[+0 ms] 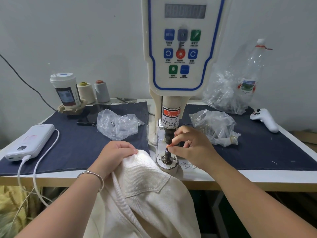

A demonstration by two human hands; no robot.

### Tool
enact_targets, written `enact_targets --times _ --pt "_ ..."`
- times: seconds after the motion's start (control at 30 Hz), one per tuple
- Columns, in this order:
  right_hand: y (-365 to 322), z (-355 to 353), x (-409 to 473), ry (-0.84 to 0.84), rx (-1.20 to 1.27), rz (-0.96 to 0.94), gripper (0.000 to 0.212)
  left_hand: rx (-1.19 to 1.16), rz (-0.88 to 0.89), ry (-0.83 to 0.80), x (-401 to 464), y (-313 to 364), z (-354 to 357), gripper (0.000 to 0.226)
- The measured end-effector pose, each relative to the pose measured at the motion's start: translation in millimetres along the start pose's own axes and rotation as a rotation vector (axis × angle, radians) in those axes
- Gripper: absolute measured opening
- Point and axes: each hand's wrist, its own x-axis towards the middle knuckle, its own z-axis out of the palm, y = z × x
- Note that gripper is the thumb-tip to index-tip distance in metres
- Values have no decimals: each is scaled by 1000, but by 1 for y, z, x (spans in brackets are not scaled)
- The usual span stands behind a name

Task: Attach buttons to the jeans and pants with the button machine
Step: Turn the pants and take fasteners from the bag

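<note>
Fingers [173,146] of right hand [190,146] pinch a small button part at the machine [178,66] lower die [167,156]. Left hand [118,154] grips cream pants [142,189] bunched at near worktop [257,177] edge. Cloth looks soft, floppy; best held by the stiffer waistband.

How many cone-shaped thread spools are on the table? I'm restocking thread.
2, both at the table's back left beside the white lidded paper cup: a cream cone-shaped thread spool and, to its right, a grey cone-shaped thread spool. The machine may hide others.
</note>
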Motion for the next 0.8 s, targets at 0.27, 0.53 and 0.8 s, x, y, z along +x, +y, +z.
enact_targets --times 0.27,0.53,0.8 --pt "1 1 -31 274 195 -56 11 -1 23 -13 -5 4 0 15" --pt "-38 -4 -64 -175 449 -42 30 -229 192 -487 -78 76 -13 25" --pt "-57 -25 -69 -591 761 80 7 -360 194 -713 -107 106 -5 23"
